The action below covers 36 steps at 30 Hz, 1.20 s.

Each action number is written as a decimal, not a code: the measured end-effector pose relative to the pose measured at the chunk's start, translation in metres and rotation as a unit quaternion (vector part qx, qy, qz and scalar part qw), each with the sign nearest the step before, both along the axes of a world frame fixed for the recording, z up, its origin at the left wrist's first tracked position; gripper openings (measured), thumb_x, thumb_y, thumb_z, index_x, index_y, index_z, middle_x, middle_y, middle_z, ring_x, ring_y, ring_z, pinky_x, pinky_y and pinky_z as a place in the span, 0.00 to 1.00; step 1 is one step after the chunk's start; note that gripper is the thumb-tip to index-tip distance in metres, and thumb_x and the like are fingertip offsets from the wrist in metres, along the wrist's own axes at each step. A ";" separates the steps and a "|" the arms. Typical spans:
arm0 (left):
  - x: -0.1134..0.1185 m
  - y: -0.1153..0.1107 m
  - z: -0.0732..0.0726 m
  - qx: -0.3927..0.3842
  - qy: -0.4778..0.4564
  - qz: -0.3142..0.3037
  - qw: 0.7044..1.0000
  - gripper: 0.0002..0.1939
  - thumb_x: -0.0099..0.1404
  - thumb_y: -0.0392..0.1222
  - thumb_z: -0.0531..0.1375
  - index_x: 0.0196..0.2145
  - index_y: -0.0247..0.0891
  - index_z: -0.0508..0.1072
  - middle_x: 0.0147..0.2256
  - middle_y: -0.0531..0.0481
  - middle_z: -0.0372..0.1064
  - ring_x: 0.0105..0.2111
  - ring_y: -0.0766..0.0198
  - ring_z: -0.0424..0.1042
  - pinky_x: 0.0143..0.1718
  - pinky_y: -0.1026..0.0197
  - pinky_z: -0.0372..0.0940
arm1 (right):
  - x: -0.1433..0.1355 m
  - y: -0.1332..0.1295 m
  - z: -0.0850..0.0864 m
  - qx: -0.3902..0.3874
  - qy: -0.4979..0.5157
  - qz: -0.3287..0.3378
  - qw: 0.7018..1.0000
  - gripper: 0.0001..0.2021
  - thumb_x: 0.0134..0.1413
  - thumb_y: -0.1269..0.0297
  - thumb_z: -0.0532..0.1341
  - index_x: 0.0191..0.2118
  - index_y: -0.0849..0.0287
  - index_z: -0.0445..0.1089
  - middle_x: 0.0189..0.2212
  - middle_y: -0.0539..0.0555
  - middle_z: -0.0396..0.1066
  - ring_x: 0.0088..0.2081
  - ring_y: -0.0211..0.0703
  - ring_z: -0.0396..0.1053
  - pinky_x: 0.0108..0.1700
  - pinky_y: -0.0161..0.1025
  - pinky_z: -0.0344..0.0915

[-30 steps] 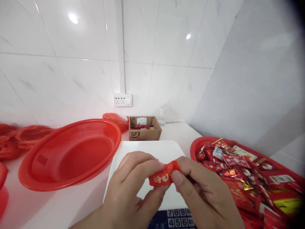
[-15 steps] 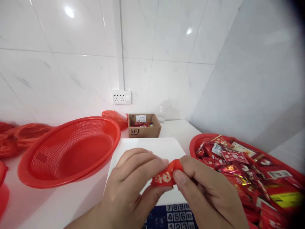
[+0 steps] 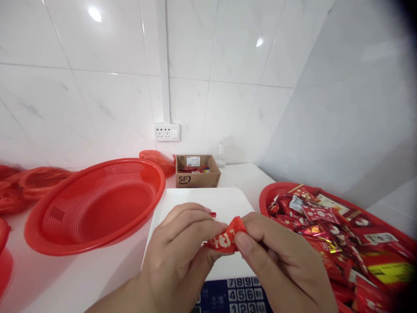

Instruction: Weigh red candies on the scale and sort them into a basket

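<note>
Between my two hands is a small red candy wrapper [image 3: 224, 239] with pale lettering, over the white plate of a digital scale [image 3: 182, 195]. My left hand [image 3: 179, 250] pinches its left end between thumb and fingers. Thumb and index finger of my right hand [image 3: 276, 261] grip the right end. Whether anything is inside the wrapper cannot be made out. A small red piece [image 3: 213, 214] shows just past my left fingertips. Below, the scale's blue keypad [image 3: 215, 298] is partly hidden by my hands.
A red perforated basket [image 3: 39, 234] stands at left, near red plastic bags [image 3: 42, 180]. On the right, another red basket [image 3: 265, 191] is heaped with wrapped snacks [image 3: 321, 213]. Behind the scale sit a cardboard box [image 3: 202, 179] of packets and a clear bottle [image 3: 221, 154] by the wall.
The wrapper has tilted and bent slightly between my fingers, its right end raised. The small red piece beyond my left fingertips has come into view. Both hands keep their hold.
</note>
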<state>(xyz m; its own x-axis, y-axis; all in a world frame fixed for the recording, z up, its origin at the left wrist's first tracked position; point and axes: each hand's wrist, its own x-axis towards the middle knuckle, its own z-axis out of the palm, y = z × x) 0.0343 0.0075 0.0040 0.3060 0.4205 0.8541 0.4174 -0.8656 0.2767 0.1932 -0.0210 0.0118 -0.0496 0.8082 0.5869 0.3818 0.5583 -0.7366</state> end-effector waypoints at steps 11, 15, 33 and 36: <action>0.010 0.029 -0.020 -0.264 0.278 0.111 0.917 0.15 0.73 0.35 0.49 0.52 0.42 0.70 0.42 0.46 0.75 0.43 0.53 0.74 0.36 0.54 0.71 | 0.042 0.016 0.004 0.025 0.029 -0.193 0.980 0.09 0.61 0.54 0.60 0.34 0.51 0.73 0.27 0.47 0.72 0.25 0.36 0.66 0.22 0.31 0.61; 0.027 0.033 -0.022 -0.293 0.403 0.092 0.862 0.23 0.70 0.49 0.56 0.59 0.37 0.64 0.50 0.39 0.71 0.52 0.44 0.69 0.43 0.46 0.71 | 0.047 0.022 0.005 0.043 -0.012 -0.162 0.986 0.07 0.61 0.57 0.60 0.38 0.53 0.73 0.30 0.49 0.74 0.30 0.39 0.70 0.29 0.34 0.68; 0.036 0.052 -0.026 -0.602 -0.064 0.005 0.796 0.07 0.68 0.43 0.49 0.34 0.40 0.63 0.29 0.54 0.60 0.21 0.70 0.61 0.18 0.71 0.57 | 0.042 0.036 -0.008 -0.055 -0.060 0.011 0.997 0.14 0.65 0.59 0.53 0.54 0.53 0.62 0.52 0.58 0.74 0.38 0.47 0.78 0.38 0.46 0.74; 0.043 0.038 -0.009 -0.676 -0.204 -0.075 0.704 0.16 0.71 0.49 0.45 0.30 0.38 0.62 0.23 0.58 0.56 0.15 0.75 0.54 0.13 0.75 0.48 | 0.033 0.032 -0.009 -0.040 -0.103 0.043 0.993 0.17 0.66 0.64 0.51 0.58 0.55 0.61 0.52 0.58 0.74 0.46 0.48 0.76 0.43 0.47 0.74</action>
